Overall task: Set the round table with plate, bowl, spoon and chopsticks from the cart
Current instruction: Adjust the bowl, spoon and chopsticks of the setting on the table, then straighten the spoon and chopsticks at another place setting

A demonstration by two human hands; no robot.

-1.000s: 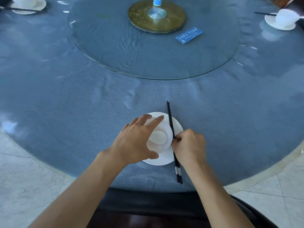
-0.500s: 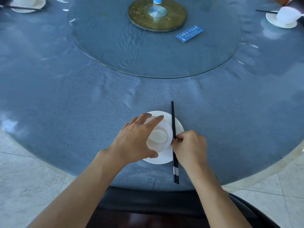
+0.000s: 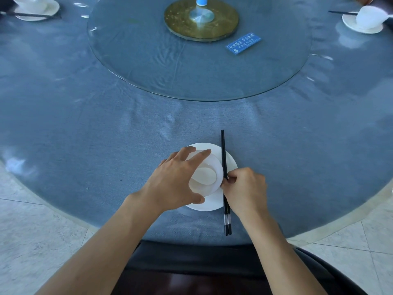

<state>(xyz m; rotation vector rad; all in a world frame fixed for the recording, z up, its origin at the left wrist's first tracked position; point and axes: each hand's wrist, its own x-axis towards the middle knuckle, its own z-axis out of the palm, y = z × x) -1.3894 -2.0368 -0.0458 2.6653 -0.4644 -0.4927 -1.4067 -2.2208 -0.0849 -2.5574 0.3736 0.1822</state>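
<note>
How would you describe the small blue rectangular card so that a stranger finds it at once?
Find the big round clear glass turntable. Near its gold-coloured round base, on the right, lies the small blue rectangular card. It alone bears white writing.

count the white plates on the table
3: one round white ceramic plate at the near edge, another plate far left, a third plate far right; others may be hidden.

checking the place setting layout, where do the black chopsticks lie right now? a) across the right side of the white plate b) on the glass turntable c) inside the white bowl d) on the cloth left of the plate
A: the black chopsticks with silver bands cross the right side of the round white plate, just right of the round white bowl, pinched by the right hand.
</note>
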